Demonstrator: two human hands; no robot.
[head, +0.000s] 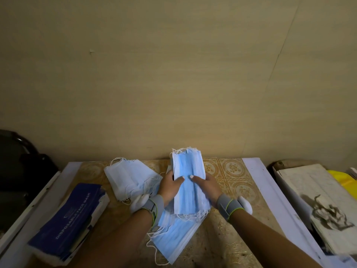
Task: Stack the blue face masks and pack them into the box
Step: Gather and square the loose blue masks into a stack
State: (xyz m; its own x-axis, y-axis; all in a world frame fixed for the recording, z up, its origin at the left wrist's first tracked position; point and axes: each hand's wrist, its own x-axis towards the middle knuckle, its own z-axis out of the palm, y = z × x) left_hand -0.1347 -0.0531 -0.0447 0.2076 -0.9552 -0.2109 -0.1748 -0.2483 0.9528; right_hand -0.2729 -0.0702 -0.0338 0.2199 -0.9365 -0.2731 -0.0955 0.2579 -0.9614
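Note:
A thick stack of blue face masks [188, 171] stands lengthwise above the table, held between both hands. My left hand [170, 187] grips its left side and my right hand [207, 187] its right side, thumbs on top. Under my wrists lies a loose fan of blue masks [173, 238] with white ear loops. A second pile, white side up [129, 176], rests to the left. The dark blue mask box [71, 219], printed "DISPOSABLE FACE MASK", lies at the near left of the table.
The table [233, 171] has a patterned tan cover and pale edges, and butts against a beige wall. A worn white board with dark scraps [318, 200] sits at the right, a yellow object [345, 180] behind it. A dark chair [17, 161] stands at the left.

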